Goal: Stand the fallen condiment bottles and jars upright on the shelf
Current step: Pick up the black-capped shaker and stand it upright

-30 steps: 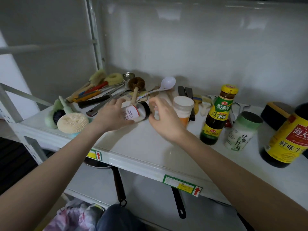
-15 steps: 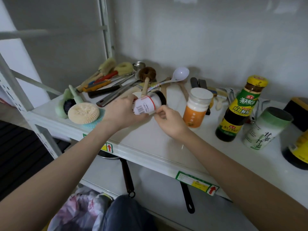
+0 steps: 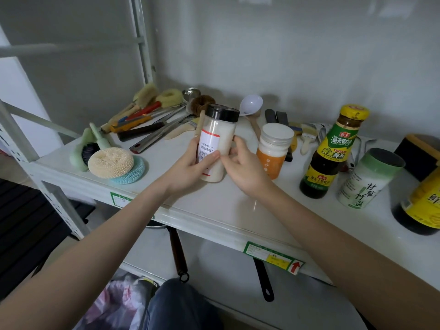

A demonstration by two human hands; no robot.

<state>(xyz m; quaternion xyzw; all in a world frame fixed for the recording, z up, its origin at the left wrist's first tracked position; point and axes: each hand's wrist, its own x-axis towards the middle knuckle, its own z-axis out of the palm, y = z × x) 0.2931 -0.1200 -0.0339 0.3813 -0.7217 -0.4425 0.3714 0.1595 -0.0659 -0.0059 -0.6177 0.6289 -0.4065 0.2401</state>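
Observation:
A clear jar with a black lid and white powder [image 3: 217, 139] now stands nearly upright on the white shelf [image 3: 214, 210], near its middle. My left hand [image 3: 190, 167] wraps around the jar's left side. My right hand [image 3: 242, 167] touches its right side with the fingertips. To the right stand an orange jar with a white lid [image 3: 273, 148], a dark sauce bottle with a yellow cap [image 3: 333, 151], a white salt canister with a green top [image 3: 366, 177] and a large dark bottle with a yellow label [image 3: 421, 203] at the frame's edge.
Kitchen utensils, brushes and a white ladle [image 3: 250, 104] lie heaped at the back left. Scrub pads [image 3: 112, 163] and a green brush [image 3: 88, 148] sit at the left front. A black box [image 3: 416, 153] stands far right. Pan handles [image 3: 177, 253] hang under the shelf.
The black-lidded jar, lying on its side in my left hand a second ago, has been turned upright. My right hand moved from the orange jar to this one.

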